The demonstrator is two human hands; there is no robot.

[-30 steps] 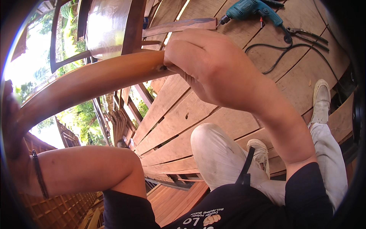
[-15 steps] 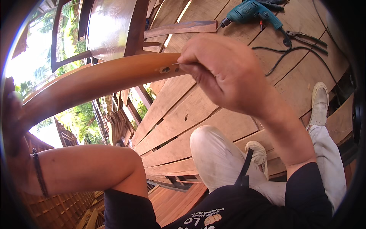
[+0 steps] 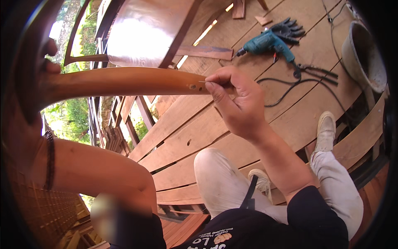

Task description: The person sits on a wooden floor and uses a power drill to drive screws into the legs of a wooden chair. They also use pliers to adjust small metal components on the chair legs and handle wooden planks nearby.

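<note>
Pinching thin pin (image 3: 202,81) in R hand (image 3: 238,101), L hand (image 3: 31,93) round curved wood (image 3: 124,81) at 9 o'clock, you're prob. working its 3 o'clock end; next needs steady aim.

your right hand (image 3: 240,98) pinches a thin needle-like piece (image 3: 202,81) at one end of the curved wooden bar (image 3: 132,81); your left hand (image 3: 30,89) holds the other. a teal drill (image 3: 265,44) lies against a black glove (image 3: 287,30).
</note>
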